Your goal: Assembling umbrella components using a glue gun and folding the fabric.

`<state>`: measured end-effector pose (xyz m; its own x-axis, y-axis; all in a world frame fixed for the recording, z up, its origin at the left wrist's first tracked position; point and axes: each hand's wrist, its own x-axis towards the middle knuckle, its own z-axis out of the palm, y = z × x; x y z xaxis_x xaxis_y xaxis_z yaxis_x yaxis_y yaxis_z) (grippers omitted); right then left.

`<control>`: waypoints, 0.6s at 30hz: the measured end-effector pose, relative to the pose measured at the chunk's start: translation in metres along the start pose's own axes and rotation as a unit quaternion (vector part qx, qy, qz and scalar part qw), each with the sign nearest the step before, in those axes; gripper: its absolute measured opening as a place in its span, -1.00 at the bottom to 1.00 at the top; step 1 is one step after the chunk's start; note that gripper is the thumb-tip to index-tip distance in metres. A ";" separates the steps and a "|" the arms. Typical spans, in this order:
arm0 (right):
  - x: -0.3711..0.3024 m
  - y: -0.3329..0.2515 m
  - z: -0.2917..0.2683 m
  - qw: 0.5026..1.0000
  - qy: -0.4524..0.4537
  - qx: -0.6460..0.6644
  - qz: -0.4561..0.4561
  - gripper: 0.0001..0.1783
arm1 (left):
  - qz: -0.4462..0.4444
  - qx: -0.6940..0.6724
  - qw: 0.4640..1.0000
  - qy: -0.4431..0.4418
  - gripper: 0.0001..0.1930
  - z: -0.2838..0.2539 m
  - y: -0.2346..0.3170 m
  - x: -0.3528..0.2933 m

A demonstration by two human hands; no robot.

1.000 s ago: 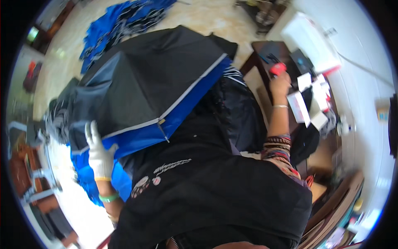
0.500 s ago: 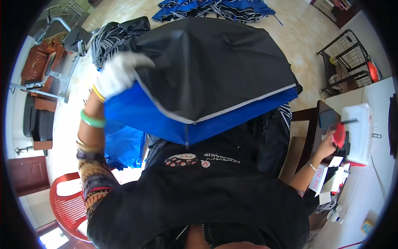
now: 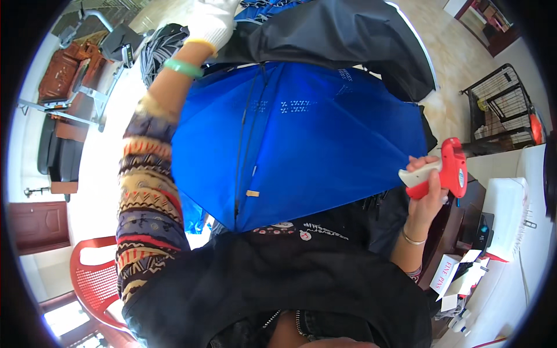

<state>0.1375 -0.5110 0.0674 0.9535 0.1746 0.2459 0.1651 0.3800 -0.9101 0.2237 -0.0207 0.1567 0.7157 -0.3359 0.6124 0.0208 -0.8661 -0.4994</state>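
An umbrella canopy spreads across my lap, its blue side (image 3: 331, 156) facing up, with thin black ribs (image 3: 238, 156) running toward me. Beyond it, the black cloth (image 3: 331, 35) with a pale edge is folded back. My left hand (image 3: 212, 26), in a white knit glove, grips the black cloth at the far left; its fingertips are partly cut off by the picture's top. In my bare right hand (image 3: 428, 200) is a red and white tagging gun (image 3: 454, 168), held over the canopy's right edge. A small beige label (image 3: 253, 194) lies near the ribs.
On the right stand a dark wooden table (image 3: 458, 214), an opened white pin box (image 3: 444, 275) and a white plastic container (image 3: 503, 214). Farther off is a black wire cage (image 3: 499, 107). A red plastic chair (image 3: 96, 278) is at left, and bundled grey-black umbrellas (image 3: 159, 52) lie beyond.
My left hand has moved up and away, folding the black cloth back and baring the blue side. My right hand has brought the tagging gun from the table to the canopy's right edge.
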 end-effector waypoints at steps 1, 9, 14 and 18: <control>-0.001 0.003 0.002 0.999 -0.003 -0.053 -0.001 -0.70 | 0.027 0.201 0.979 -0.023 -0.42 -0.035 0.019 0.007; 0.003 0.020 0.020 0.995 -0.029 0.080 0.051 -0.67 | -0.085 -0.143 0.840 -0.517 -0.75 -0.120 0.070 -0.056; 0.085 0.024 0.029 0.950 -0.198 -0.077 0.227 -0.49 | -0.492 -0.750 0.232 -0.377 -0.68 -0.046 0.093 -0.066; 0.236 0.003 0.023 0.914 -0.216 -0.337 0.070 -0.62 | -0.494 -0.822 0.125 -0.255 -0.70 -0.007 0.115 -0.038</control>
<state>0.3571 -0.4473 0.1303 0.8127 0.5760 0.0882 0.3062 -0.2934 -0.9056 0.1935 -0.1105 0.0800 0.8906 -0.0608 -0.4506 0.4039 0.5609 0.7226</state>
